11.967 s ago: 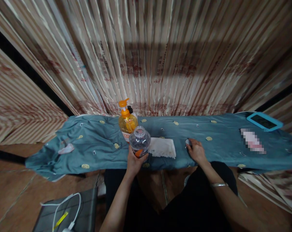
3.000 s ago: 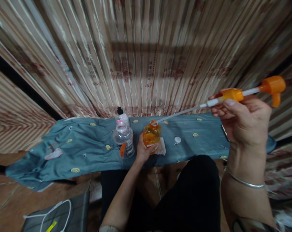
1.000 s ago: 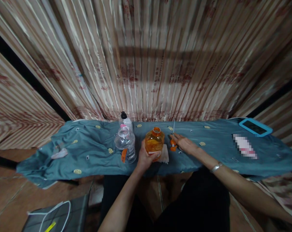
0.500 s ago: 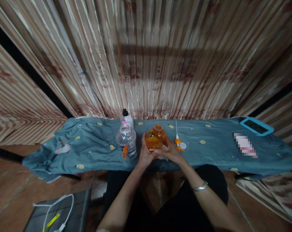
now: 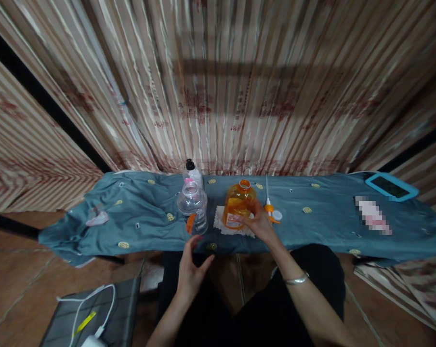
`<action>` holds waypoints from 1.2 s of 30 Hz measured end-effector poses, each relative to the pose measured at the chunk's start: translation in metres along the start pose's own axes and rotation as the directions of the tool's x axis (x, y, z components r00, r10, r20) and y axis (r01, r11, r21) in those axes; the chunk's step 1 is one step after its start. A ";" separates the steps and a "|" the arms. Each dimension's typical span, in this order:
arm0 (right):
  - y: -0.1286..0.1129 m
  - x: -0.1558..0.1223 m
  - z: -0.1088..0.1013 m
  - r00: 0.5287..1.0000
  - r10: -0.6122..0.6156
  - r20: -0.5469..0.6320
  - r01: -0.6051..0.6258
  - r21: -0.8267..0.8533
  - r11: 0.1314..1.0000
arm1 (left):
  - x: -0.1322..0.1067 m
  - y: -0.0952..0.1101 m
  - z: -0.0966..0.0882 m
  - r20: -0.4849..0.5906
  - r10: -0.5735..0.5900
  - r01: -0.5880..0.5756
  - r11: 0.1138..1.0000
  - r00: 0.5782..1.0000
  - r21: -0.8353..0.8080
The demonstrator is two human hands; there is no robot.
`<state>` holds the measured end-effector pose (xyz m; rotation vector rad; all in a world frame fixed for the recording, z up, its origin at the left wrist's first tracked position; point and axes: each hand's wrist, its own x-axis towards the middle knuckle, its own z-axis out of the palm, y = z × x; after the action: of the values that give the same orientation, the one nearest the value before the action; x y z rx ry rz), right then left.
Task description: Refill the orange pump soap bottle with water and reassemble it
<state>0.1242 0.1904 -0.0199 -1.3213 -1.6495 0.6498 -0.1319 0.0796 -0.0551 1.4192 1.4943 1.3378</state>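
My right hand (image 5: 257,221) grips the lower right side of an orange see-through bottle (image 5: 238,205), which stands upright and uncapped on a white cloth (image 5: 220,227). Apart from it, my left hand (image 5: 193,267) holds nothing, thumb and fingers spread, just below a clear bottle (image 5: 191,202). That clear bottle is also uncapped and has an orange label on its front. Behind it stands a bottle with a black cap (image 5: 190,165), partly hidden. To the right of the orange bottle lie an orange pump top (image 5: 269,208) with a long tube and a white round cap (image 5: 277,215).
A patterned blue-green cloth covers the narrow table (image 5: 322,221). At its right end lie a blue-framed tablet (image 5: 391,187) and a blurred-out pinkish item (image 5: 372,215). Crumpled clear plastic (image 5: 97,218) lies left. A dark stool (image 5: 120,308) with a white cable (image 5: 112,301) stands lower left.
The orange bottle has come down onto the white cloth. My left hand has let go of it and moved down and left, while my right hand stays on the bottle.
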 end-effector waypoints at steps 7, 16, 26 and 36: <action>-0.004 -0.006 0.007 0.996 0.066 -0.065 -0.060 0.091 0.994 | 0.051 -0.007 -0.018 -0.156 -0.025 0.021 0.999 0.987 -0.032; -0.014 -0.012 0.012 0.991 0.083 -0.103 -0.068 0.148 0.987 | 0.090 -0.002 0.006 -0.183 -0.054 0.052 0.999 0.982 -0.013; 0.014 -0.032 0.026 0.975 0.160 -0.156 -0.138 0.140 0.980 | 0.091 -0.009 0.008 -0.189 -0.145 0.162 0.984 0.971 0.079; 0.031 -0.059 0.028 0.929 0.204 -0.309 -0.184 0.095 0.978 | 0.088 -0.006 0.005 -0.148 -0.180 0.195 0.976 0.972 0.096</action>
<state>0.1160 0.1469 -0.0777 -1.4695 -1.2397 0.5659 -0.1445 0.1671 -0.0470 1.2356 1.7713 1.2748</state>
